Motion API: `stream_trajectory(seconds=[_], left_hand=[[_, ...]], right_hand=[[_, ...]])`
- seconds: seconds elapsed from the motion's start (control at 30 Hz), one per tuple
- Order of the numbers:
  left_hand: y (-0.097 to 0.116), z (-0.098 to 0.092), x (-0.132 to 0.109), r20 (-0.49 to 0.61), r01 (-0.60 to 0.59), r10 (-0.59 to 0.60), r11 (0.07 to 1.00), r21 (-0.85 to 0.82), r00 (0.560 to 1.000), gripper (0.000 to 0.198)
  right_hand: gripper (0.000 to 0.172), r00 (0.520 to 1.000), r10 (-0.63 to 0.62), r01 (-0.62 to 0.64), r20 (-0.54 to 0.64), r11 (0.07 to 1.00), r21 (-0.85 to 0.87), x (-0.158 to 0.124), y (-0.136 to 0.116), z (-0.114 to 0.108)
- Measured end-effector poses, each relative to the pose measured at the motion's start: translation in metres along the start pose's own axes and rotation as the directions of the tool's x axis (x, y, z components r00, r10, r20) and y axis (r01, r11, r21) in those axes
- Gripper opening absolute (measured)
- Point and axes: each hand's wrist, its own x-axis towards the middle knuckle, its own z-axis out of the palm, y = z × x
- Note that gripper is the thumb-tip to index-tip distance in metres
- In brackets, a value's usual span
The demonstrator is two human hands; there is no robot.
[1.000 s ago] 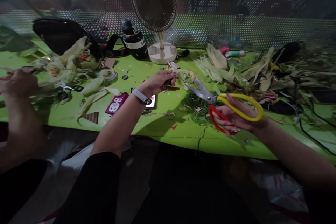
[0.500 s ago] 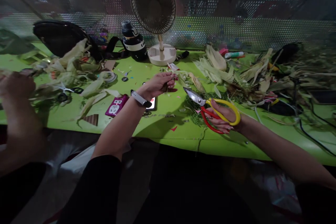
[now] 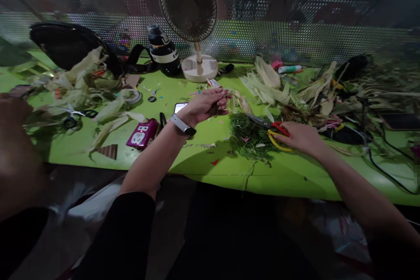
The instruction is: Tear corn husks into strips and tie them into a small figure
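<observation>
My left hand (image 3: 210, 105), with a grey-strapped watch (image 3: 183, 126) at the wrist, pinches something small above the middle of the table; the fingers hide most of it. Just beyond the fingertips lies a pale dried corn husk (image 3: 243, 104). My right hand (image 3: 300, 138), knuckles up, is closed on the scissors (image 3: 277, 132), which have one red and one yellow handle. Their dark blades point left, over a clump of green, grass-like strands (image 3: 247, 133).
A fan (image 3: 199, 68), a black bottle (image 3: 165, 52) and a black bag (image 3: 72, 43) stand along the back. Corn husks (image 3: 267, 74) pile up on both sides. Another person's arm (image 3: 16, 148) reaches in at left, near black-handled scissors (image 3: 76, 114). A purple packet (image 3: 142, 134) lies left of my arm.
My right hand has turned over from palm up to knuckles up, bringing the scissors lower over the green strands. Their handles appear closer together. My left hand keeps its pinch, shifted slightly right.
</observation>
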Motion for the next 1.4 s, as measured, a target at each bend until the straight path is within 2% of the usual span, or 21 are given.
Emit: stream_trajectory(seconds=[0.07,0.1,0.13,0.17,0.23,0.27,0.33,0.4,0.5,0.63,0.73,0.93,1.03,1.17,1.27,1.4], left_hand=[[0.002,0.006,0.002,0.033,0.01,-0.011,0.999,0.048,0.999,0.025],[0.003,0.009,0.002,0.052,0.02,-0.024,0.997,0.078,0.998,0.024],[0.004,0.012,0.003,0.072,0.033,-0.042,0.993,0.111,0.997,0.024],[0.004,0.016,0.003,0.093,0.048,-0.062,0.989,0.142,0.994,0.025],[0.004,0.022,0.003,0.117,0.075,-0.099,0.978,0.193,0.988,0.026],[0.004,0.024,0.003,0.121,0.085,-0.112,0.974,0.211,0.986,0.026],[0.003,0.026,0.001,0.118,0.1,-0.13,0.968,0.232,0.984,0.025],[0.002,0.025,-0.001,0.113,0.109,-0.139,0.965,0.24,0.984,0.024],[0.001,0.021,-0.003,0.098,0.115,-0.143,0.963,0.243,0.985,0.025],[-0.003,0.017,-0.005,0.106,0.107,-0.136,0.964,0.245,0.985,0.023],[-0.007,0.015,-0.006,0.155,0.115,-0.155,0.963,0.242,0.976,0.018],[-0.013,0.007,-0.007,0.223,0.135,-0.182,0.968,0.21,0.958,0.018],[-0.015,0.004,-0.006,0.212,0.155,-0.194,0.97,0.189,0.958,0.018],[-0.018,0.001,-0.003,0.167,0.165,-0.194,0.971,0.171,0.967,0.023],[-0.021,-0.001,-0.001,0.163,0.156,-0.187,0.97,0.185,0.969,0.024],[-0.022,0.003,-0.004,0.18,0.154,-0.201,0.958,0.243,0.963,0.016]], right_hand=[[0.027,0.98,-0.06,0.105,-0.188,0.965,0.241,0.002,-0.013,-0.011],[0.027,0.966,-0.04,0.145,-0.255,0.902,0.407,0.005,-0.022,-0.019],[0.03,0.961,-0.018,0.185,-0.277,0.785,0.591,0.009,-0.034,-0.026],[0.035,0.965,-0.023,0.22,-0.263,0.62,0.753,0.014,-0.046,-0.033],[0.038,0.977,-0.092,0.214,-0.194,0.346,0.914,0.026,-0.068,-0.043],[0.038,0.98,-0.114,0.187,-0.162,0.267,0.945,0.032,-0.076,-0.045],[0.043,0.984,-0.16,0.116,-0.083,0.205,0.972,0.042,-0.087,-0.044],[0.047,0.978,-0.209,0.07,-0.027,0.204,0.976,0.048,-0.09,-0.04],[0.045,0.969,-0.243,0.104,-0.049,0.22,0.97,0.05,-0.086,-0.034],[0.041,0.976,-0.12,0.21,-0.184,0.264,0.941,0.051,-0.082,-0.035],[0.037,0.957,-0.032,0.284,-0.288,0.306,0.909,0.054,-0.082,-0.037],[0.036,0.945,0.0,0.312,-0.328,0.304,0.9,0.066,-0.08,-0.028],[0.04,0.922,-0.054,0.379,-0.382,0.32,0.868,0.067,-0.081,-0.026],[0.035,0.89,-0.174,0.455,-0.421,0.328,0.828,0.049,-0.082,-0.041],[0.029,0.871,-0.348,0.447,-0.346,0.272,0.852,0.036,-0.082,-0.053],[0.024,0.856,-0.447,0.441,-0.261,0.365,0.82,0.044,-0.082,-0.049]])
